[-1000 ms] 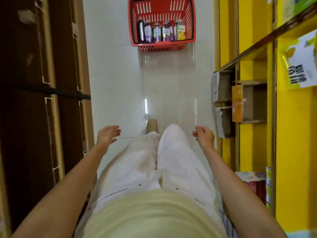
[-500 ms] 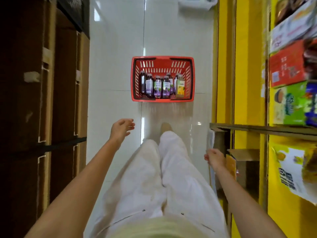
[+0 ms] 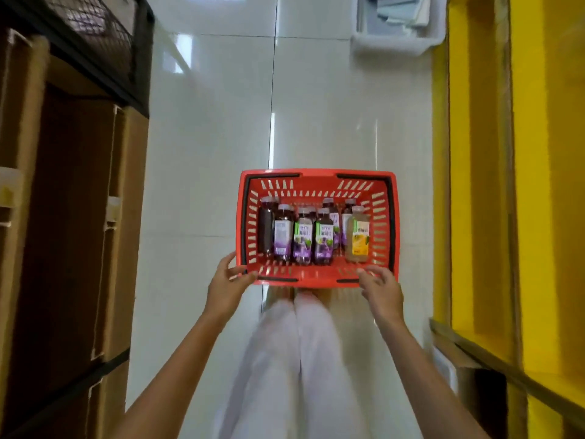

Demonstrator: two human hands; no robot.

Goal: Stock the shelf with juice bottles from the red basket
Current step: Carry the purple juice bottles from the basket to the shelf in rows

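Note:
The red basket (image 3: pixel 316 173) stands on the white tiled floor right in front of me. Inside it, several purple grape juice bottles (image 3: pixel 302 237) stand upright in a row. A dark bottle (image 3: pixel 266 229) is at the left end and a yellow juice bottle (image 3: pixel 357 239) at the right end. My left hand (image 3: pixel 226 288) is at the basket's near left corner, fingers spread, thumb touching the rim. My right hand (image 3: pixel 381 291) hovers over the near right rim with its fingers apart. Neither hand holds a bottle.
A yellow shelf unit (image 3: pixel 481 185) lines the right side of the aisle, with a wooden shelf edge (image 3: pixel 493 359) low on the right. Stacked cardboard boxes (image 3: pixel 72 217) wall the left side. A white bin (image 3: pixel 399 42) of folded cloths sits on the floor beyond the basket.
I have walked up to the basket, which now lies close in front of me. Both hands have reached forward from my sides to its near rim.

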